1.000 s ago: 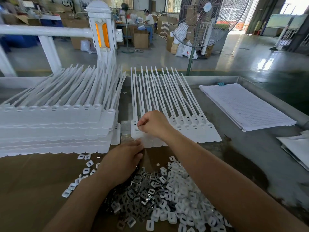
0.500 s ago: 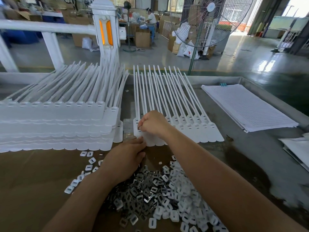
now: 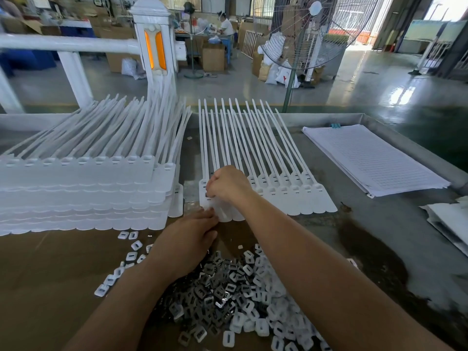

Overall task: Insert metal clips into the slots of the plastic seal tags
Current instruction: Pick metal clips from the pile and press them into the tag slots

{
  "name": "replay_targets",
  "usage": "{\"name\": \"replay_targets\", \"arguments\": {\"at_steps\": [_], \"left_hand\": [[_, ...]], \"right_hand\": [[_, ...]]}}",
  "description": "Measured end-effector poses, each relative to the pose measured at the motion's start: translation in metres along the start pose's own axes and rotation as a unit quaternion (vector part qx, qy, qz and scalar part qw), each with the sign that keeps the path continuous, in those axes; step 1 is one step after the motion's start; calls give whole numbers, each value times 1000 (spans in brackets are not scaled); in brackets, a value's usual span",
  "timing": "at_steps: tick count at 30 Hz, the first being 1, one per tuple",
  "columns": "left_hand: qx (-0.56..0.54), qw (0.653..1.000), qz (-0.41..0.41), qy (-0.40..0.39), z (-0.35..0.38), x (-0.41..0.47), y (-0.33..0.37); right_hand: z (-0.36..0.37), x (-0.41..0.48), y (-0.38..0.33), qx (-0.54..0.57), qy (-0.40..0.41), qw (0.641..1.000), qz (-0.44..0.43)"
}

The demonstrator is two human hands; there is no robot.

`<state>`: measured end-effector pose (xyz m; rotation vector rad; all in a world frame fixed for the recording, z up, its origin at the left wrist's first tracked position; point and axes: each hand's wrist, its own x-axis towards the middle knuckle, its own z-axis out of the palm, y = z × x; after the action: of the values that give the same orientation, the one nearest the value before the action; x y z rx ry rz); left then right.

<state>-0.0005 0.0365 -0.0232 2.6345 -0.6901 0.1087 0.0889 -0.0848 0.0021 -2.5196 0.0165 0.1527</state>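
Note:
A flat strip of joined white plastic seal tags (image 3: 283, 191) lies in the middle of the table, tails pointing away. My right hand (image 3: 228, 184) rests on its left end with fingertips pinched over a slot; what they pinch is hidden. My left hand (image 3: 187, 239) lies palm down just below, fingertips touching the lower edge of the leftmost tags. A heap of small metal clips (image 3: 215, 287) mixed with white plastic caps (image 3: 266, 307) sits in front of me, partly under my left wrist.
A tall stack of white tag strips (image 3: 83, 188) fills the left side. A pile of lined paper sheets (image 3: 372, 158) lies at the right, with more sheets (image 3: 450, 224) at the right edge. The table has a raised metal rim (image 3: 405, 145). A standing fan (image 3: 309, 34) is beyond.
Both hands stay at the left end of the tag strip. My left hand's fingertips have crept slightly up to the tags' lower edge; the view has shifted a little.

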Motion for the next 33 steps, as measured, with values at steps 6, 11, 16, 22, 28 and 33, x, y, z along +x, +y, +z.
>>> {"name": "replay_targets", "arguments": {"at_steps": [6,11,16,22,28,33], "left_hand": [[-2,1000,-9,-3,-1,1,-1],[-4,1000,-4,0,-2,0,-2],[1,1000,-7,3,-5,0,1],[3,1000,2,-10,-4,3,0],[3,1000,-11,-11,-2,4,-1],[1,1000,-13,-10,-1,5,-2]], "right_hand": [[-12,-10,3,58,-29,997,-30],[-22,-21,0,96,-73,992,-29],[-41,-60,8,78,-152,978,-117],[-44,-104,18,-43,-206,962,-172],[-36,-114,19,-113,-222,949,-192],[-36,-115,18,-114,-221,949,-194]]}}
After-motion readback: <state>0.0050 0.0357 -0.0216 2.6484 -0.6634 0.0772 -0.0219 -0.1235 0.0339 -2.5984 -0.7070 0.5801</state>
